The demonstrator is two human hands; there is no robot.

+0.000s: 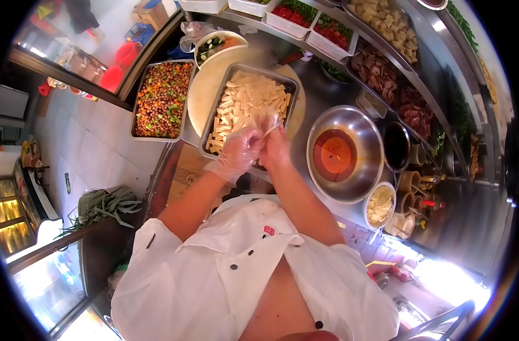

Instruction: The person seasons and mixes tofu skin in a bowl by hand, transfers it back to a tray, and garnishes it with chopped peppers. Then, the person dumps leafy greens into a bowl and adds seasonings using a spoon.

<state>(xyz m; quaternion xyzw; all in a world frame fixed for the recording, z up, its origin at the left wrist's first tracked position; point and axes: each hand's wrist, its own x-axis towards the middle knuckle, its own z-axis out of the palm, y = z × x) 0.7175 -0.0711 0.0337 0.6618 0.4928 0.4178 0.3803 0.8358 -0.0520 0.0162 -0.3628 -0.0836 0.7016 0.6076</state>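
No wording, number or brand could be read. A small red emblem [269,230] on the white jacket [191,278] bears detail too fine to make out; faint printing on the brown cardboard [192,162] is likewise illegible.

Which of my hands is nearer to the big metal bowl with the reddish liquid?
Right. Your right hand is left of the metal bowl, apart from it; your left hand is farther left, on the right hand's other side.
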